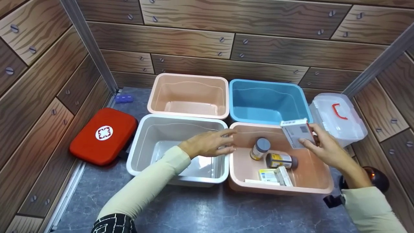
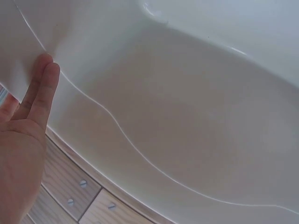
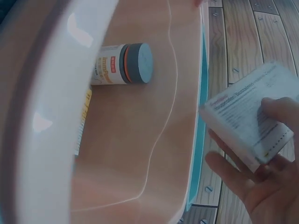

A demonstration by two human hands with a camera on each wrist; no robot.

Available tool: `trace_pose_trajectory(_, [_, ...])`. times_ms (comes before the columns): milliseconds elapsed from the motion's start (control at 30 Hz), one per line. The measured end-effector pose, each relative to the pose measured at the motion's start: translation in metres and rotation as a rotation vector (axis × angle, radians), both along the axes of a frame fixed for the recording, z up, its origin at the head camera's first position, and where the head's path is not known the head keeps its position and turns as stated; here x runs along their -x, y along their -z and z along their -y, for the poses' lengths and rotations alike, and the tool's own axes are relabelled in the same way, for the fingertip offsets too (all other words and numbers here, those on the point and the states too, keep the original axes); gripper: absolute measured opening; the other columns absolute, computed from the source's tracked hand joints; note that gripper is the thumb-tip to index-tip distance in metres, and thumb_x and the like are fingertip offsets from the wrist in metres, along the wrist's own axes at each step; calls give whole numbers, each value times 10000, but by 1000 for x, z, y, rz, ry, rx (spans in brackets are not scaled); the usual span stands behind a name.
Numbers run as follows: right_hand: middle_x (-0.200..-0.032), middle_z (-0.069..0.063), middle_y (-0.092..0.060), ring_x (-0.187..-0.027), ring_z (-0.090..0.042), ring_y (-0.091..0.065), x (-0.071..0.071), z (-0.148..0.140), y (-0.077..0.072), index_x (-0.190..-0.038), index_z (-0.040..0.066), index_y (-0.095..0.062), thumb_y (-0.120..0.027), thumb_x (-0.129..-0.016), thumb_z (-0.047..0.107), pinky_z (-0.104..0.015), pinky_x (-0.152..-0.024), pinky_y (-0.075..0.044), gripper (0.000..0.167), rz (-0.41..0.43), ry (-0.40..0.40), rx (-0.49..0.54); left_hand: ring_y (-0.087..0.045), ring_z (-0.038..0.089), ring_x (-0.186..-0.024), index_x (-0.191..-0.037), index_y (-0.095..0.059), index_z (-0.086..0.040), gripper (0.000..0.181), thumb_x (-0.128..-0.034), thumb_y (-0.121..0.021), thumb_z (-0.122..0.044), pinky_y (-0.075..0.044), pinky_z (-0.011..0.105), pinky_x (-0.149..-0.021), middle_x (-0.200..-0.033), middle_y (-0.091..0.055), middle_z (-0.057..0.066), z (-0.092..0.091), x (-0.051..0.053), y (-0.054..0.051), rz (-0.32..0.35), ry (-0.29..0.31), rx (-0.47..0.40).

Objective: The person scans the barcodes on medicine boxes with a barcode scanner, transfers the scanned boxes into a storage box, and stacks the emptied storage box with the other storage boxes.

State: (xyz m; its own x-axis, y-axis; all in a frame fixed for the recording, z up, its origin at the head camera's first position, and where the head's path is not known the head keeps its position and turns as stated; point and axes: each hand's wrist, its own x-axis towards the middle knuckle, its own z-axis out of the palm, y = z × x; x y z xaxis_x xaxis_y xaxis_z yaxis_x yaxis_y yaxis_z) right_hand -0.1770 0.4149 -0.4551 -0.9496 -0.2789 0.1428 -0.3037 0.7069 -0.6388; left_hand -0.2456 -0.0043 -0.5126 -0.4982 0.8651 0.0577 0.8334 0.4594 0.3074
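My right hand [image 1: 323,147] grips a white medicine box [image 1: 296,132] above the right side of the front pink bin [image 1: 310,181]. In the right wrist view the thumb lies on the printed face of that box [image 3: 252,109]. Over the right side of the grey-white bin [image 1: 139,155] is my left hand [image 1: 210,143], its fingers extended toward the rim between the two front bins and holding nothing. Inside the front pink bin stands one bottle [image 1: 260,148] with a grey lid. Another bottle [image 1: 280,160] lies beside it, near several small boxes [image 1: 270,175].
Behind are a second pink bin [image 1: 190,115] and a blue bin [image 1: 268,84]. A red case [image 1: 93,142] lies at left, near a purple pill organizer [image 1: 124,98]. At right stand a clear lidded box [image 1: 339,116] and a dark round object [image 1: 376,179]. Wood-patterned walls enclose the area.
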Motion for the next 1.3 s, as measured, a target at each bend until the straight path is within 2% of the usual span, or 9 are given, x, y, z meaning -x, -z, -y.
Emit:
trace_pose_trajectory(100, [-1251, -317, -706, -958, 68, -637, -2, -2, 3, -1455, -20, -483, -732, -1042, 74, -174, -742, -560, 491, 8, 30, 30, -673, 359, -1363, -1394, -666, -183, 386, -1162, -493, -438, -552, 475, -1154, -1744, -394, 112, 0, 0, 0, 4, -1, 0])
trace_pose_trajectory(200, [-1232, -308, -667, -931, 48, -638, -3, -6, 6, -1557, -7, -349, -764, -1000, 17, -189, -707, -586, 696, 1, 69, 83, -663, 356, -1377, -1381, -669, -181, 385, -1164, -483, -440, -545, 472, -1163, -1746, -391, 114, -1, 0, 0, 8, -2, 3])
trace_pose_trajectory(367, [-1212, -94, -608, -917, 26, -667, -8, -18, 8, -1711, 126, -177, -796, -936, -77, -193, -668, -615, 1012, -50, 132, 166, -660, 353, -1382, -1375, -672, -186, 388, -1166, -473, -445, -545, 468, -1163, -1744, -395, 114, -1, 0, 0, 1, 0, 2])
trace_pose_trajectory(600, [-1092, 125, -580, -835, 8, -599, -22, -47, 12, -1485, -5, -516, -813, -927, -57, -143, -636, -537, 634, -124, 247, 168, -671, 348, -1361, -1379, -666, -193, 389, -1165, -474, -455, -556, 462, -1144, -1733, -410, 115, 0, -1, 0, -18, 7, -8])
trace_pose_trajectory(800, [-1076, 126, -606, -718, 15, -563, -34, -75, 29, -1437, 54, -591, -729, -1009, -18, -142, -603, -505, 456, -132, 412, 289, -666, 358, -1366, -1369, -670, -177, 389, -1163, -485, -451, -558, 483, -1138, -1731, -409, 125, 1, -1, 1, -3, 6, -9])
trace_pose_trajectory(900, [-1104, 96, -612, -709, 11, -593, -39, -88, 43, -1395, 134, -625, -725, -1019, -1, -132, -601, -523, 411, -74, 474, 526, -663, 360, -1371, -1363, -670, -174, 381, -1162, -490, -443, -560, 489, -1137, -1734, -403, 130, 1, -1, 2, 2, 4, -6])
trace_pose_trajectory(1033, [-1062, 23, -671, -768, -59, -704, -45, -97, 64, -1306, 143, -603, -686, -1018, -73, -195, -598, -603, 369, 27, 511, 980, -662, 364, -1373, -1371, -671, -166, 388, -1161, -492, -440, -564, 493, -1133, -1739, -397, 134, 2, -1, 2, 9, 4, -7])
trace_pose_trajectory(1133, [-1026, 17, -698, -774, -99, -719, -48, -98, 77, -1269, 142, -560, -647, -1029, -92, -226, -601, -611, 346, 78, 570, 1179, -674, 366, -1353, -1369, -673, -168, 389, -1162, -491, -442, -571, 490, -1123, -1740, -395, 132, 2, -1, 2, 12, 10, -12])
trace_pose_trajectory(1300, [-1084, 13, -640, -733, -133, -700, -52, -98, 97, -1245, 189, -521, -659, -1031, -64, -271, -564, -591, 359, 141, 727, 1389, -681, 361, -1345, -1345, -676, -172, 385, -1164, -480, -450, -570, 479, -1127, -1738, -399, 133, 1, -2, 1, 0, 8, -10])
